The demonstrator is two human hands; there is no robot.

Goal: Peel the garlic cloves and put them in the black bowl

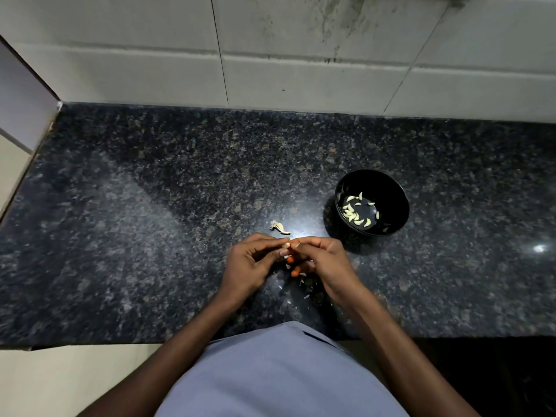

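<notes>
I start at the pinch: my left hand (251, 263) and right hand (320, 260) meet fingertip to fingertip just above the dark speckled granite countertop (150, 221), and between them sits a small pale garlic clove (286, 245), only a sliver of it showing. Both hands have their fingers curled in on it; the left seems to steady it while the right works at the skin, though I cannot tell which nail is doing the lifting.

I judge the clove light, firm and a bit slick once bare, so it wants a hold by its two ends, with the papery skin teased off from the root end. The skin itself looks thin and brittle; pale flakes of peel (302, 279) lie on the stone right under my hands.

Just beyond my fingertips lies a dry pale scrap of garlic stem and husk (279, 228). Further to the right, near but apart, stands the round glossy black bowl (391, 188), with a good heap of peeled cream-coloured cloves (356, 213) already in it. Behind everything runs the grey tiled wall (301, 55).
</notes>
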